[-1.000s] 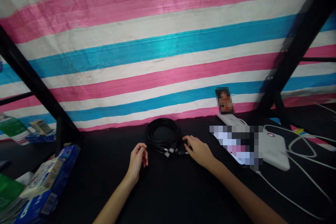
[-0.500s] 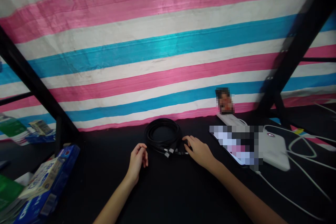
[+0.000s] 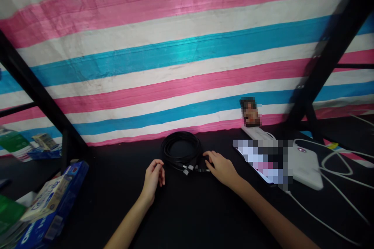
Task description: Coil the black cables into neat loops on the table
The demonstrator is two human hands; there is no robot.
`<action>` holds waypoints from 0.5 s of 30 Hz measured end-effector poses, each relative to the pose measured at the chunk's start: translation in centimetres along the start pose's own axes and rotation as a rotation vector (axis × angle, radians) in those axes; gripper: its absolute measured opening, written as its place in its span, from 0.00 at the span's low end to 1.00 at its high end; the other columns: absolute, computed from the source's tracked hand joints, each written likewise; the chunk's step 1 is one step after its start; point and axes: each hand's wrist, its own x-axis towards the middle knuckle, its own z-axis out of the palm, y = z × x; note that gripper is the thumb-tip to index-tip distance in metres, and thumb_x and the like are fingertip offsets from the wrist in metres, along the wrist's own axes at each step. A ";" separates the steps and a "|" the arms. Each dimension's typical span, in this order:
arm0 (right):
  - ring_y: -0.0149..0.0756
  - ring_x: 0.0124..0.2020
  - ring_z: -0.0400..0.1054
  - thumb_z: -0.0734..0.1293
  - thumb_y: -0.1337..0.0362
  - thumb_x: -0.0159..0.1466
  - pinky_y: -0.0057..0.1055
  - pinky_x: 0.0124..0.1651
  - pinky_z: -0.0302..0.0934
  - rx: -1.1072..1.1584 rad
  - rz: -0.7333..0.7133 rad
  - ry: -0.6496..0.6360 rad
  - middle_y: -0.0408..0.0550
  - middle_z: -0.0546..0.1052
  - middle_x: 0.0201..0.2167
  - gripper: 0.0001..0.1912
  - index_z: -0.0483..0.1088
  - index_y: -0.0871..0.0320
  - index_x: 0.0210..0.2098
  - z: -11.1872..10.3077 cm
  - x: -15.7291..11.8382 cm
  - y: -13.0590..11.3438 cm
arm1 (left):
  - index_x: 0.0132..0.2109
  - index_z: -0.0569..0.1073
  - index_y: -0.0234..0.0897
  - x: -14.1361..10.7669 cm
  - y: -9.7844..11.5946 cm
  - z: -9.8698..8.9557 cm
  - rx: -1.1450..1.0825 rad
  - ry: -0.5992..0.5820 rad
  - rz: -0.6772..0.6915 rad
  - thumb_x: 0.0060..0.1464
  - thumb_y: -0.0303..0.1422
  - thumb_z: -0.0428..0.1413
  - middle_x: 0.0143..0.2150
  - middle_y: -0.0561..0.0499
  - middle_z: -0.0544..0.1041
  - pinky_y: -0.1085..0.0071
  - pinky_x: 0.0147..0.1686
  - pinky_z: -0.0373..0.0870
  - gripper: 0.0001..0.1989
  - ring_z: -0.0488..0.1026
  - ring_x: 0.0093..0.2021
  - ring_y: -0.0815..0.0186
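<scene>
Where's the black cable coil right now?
In the head view, the black cable coil lies centrally on the dark table, between the left hand and right hand.

Coil of cable (image 3: 177,159): black, its plug tips (image 3: 191,167) silvery. Tabletop (image 3: 181,210) under the coil, as I see it from here: plain black. Sheet (image 3: 163,81) behind the coil: bands of pink, white and blue running across, one blue band brightening to turquoise. Left of the coil: deep blue box (image 3: 43,223), white lettering; cream box (image 3: 46,198) on it. Right of the coil: white slab (image 3: 305,167), small reddish oval mark; white cord (image 3: 312,214).
</scene>
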 end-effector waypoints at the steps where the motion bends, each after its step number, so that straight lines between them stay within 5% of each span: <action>1: 0.34 0.34 0.65 0.56 0.66 0.62 0.26 0.27 0.49 0.002 0.001 0.000 0.47 0.70 0.34 0.11 0.65 0.55 0.43 0.0 0.0 0.0 | 0.34 0.62 0.39 0.0 0.0 0.0 -0.001 0.001 0.000 0.44 0.39 0.50 0.15 0.61 0.62 0.80 0.11 0.50 0.11 0.59 0.12 0.74; 15: 0.35 0.34 0.65 0.56 0.66 0.62 0.26 0.26 0.49 -0.012 -0.002 0.006 0.46 0.71 0.34 0.11 0.65 0.55 0.43 0.2 0.0 0.0 | 0.33 0.61 0.39 0.0 0.0 0.1 0.002 0.001 0.000 0.44 0.39 0.50 0.15 0.61 0.61 0.80 0.11 0.49 0.10 0.58 0.12 0.74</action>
